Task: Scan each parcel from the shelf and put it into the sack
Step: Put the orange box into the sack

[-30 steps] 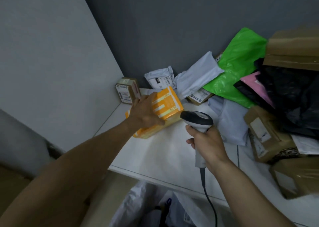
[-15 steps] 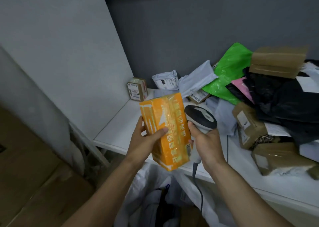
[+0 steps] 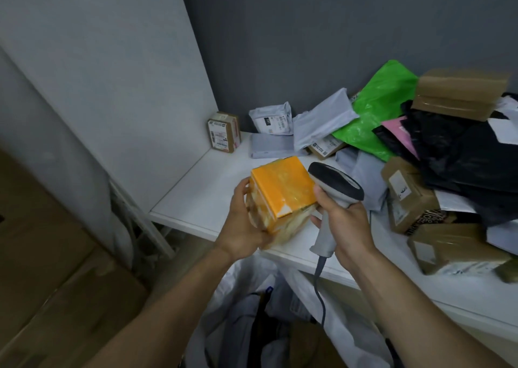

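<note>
My left hand [image 3: 243, 227] grips an orange parcel [image 3: 283, 191] wrapped in clear film, held above the shelf's front edge with one plain orange end turned up toward me. My right hand [image 3: 344, 227] holds a grey handheld scanner [image 3: 335, 188] by its handle, its black head right beside the parcel's right side. The scanner's cable hangs down over the sack. Below my hands stands the white sack [image 3: 350, 325], open, with several parcels inside. The white shelf [image 3: 196, 199] lies under and behind the parcel.
Small taped cardboard box [image 3: 224, 131] stands in the shelf's back left corner. Grey mailers [image 3: 270, 121], a green bag [image 3: 378, 110], black bags [image 3: 462, 154] and brown boxes [image 3: 409, 196] pile up on the right. Brown cartons [image 3: 42, 269] sit on the floor at left.
The orange parcel came off the shelf into my left hand, then turned from its long printed face to its plain end. The scanner stayed close at its right.
</note>
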